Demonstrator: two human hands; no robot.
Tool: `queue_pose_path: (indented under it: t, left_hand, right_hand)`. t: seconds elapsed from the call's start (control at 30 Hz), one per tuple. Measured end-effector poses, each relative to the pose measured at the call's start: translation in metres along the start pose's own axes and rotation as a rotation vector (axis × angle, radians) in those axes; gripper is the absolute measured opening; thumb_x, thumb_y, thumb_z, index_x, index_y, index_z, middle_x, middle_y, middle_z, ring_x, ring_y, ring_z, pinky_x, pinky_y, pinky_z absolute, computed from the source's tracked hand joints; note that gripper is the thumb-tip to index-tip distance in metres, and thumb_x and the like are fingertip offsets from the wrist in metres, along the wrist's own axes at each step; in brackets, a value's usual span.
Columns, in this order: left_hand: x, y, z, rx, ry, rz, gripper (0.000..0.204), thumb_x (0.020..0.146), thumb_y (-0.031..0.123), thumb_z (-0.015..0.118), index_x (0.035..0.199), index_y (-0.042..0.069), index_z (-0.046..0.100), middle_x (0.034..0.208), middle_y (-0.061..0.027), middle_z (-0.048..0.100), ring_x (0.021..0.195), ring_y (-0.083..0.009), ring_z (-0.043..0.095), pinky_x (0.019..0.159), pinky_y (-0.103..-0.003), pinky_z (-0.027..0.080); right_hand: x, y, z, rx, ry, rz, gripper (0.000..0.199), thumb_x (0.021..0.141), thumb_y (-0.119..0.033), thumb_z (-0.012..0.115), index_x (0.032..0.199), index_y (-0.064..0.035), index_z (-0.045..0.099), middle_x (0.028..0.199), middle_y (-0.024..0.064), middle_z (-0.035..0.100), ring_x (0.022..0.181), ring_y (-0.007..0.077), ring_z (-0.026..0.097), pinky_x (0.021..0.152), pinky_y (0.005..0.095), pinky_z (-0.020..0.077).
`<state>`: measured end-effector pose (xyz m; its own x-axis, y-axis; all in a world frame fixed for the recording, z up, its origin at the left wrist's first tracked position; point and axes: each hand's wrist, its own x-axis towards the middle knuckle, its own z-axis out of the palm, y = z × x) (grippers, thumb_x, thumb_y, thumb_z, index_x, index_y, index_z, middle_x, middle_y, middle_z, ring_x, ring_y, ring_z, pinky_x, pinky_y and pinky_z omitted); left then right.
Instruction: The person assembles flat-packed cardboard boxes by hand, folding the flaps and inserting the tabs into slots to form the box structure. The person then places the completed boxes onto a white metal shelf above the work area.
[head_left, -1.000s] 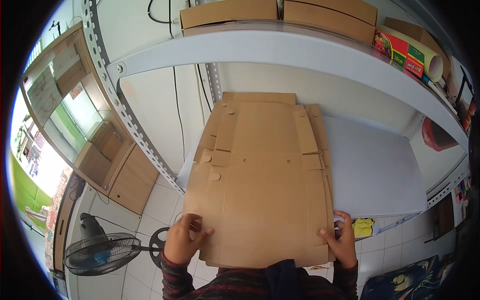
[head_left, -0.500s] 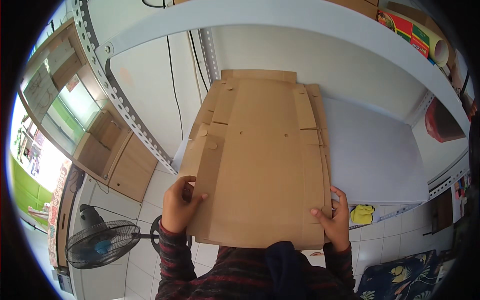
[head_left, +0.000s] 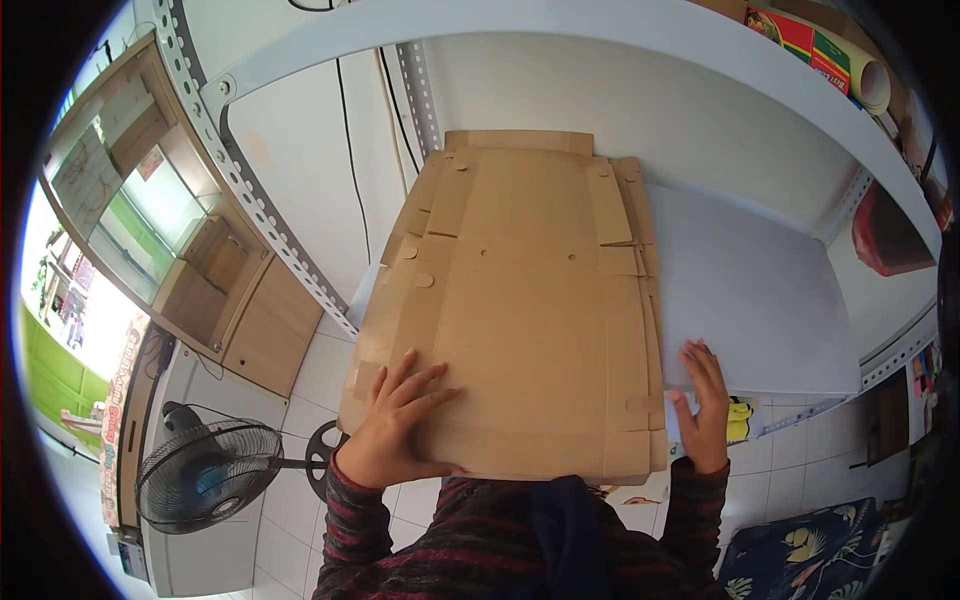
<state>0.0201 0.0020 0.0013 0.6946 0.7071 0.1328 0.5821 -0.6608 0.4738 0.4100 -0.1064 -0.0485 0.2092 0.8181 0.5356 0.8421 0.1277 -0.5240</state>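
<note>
A stack of flat, die-cut brown cardboard sheets point(head_left: 530, 330) lies in front of me on a white shelf, its near edge close to my body. The top sheet has fold creases, slots, small tabs and two little holes. My left hand point(head_left: 395, 430) rests on the near left corner of the top sheet with its fingers spread, the thumb along the near edge. Just off the right side of the stack is my right hand point(head_left: 704, 410), its fingers stretched and the thumb apart, holding nothing. A gap shows between it and the cardboard.
The white shelf board point(head_left: 750, 300) extends right of the stack. A white metal beam point(head_left: 560, 30) arches overhead, and a perforated post point(head_left: 270, 220) stands at left. A black fan point(head_left: 210, 475) is at lower left; a yellow cloth point(head_left: 739, 421) lies beyond my right hand.
My left hand has let go of the top sheet's left edge and now lies flat on its near corner. My right hand has released the right edge and moved slightly outward.
</note>
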Motion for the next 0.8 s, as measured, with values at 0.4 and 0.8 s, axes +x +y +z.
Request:
queue_pose_path:
  t: [0.4,0.8]
  left_hand:
    - [-0.004,0.005,-0.004,0.034,0.016,-0.018,0.086,0.053,0.042,0.092,0.128,0.012,0.064,0.147,-0.0156,0.047,0.145,-0.0391,0.028,0.115,-0.061,0.013]
    - [-0.020,-0.016,0.007,0.118,0.387,-0.276,0.067,0.069,0.025,0.084,0.126,0.002,0.058,0.118,-0.0161,0.060,0.115,-0.0333,0.053,0.105,-0.043,0.034]
  right_hand:
    - [-0.006,-0.017,-0.010,0.233,0.061,0.089,0.037,0.090,-0.027,0.066,0.116,-0.0002,0.066,0.130,0.0173,0.059,0.125,0.0387,0.052,0.110,0.0492,0.0339]
    - [-0.016,-0.051,0.006,0.117,-0.134,0.048,0.042,0.085,-0.017,0.070,0.120,0.0037,0.063,0.142,0.0170,0.048,0.134,0.0421,0.039,0.113,0.0528,0.0281]
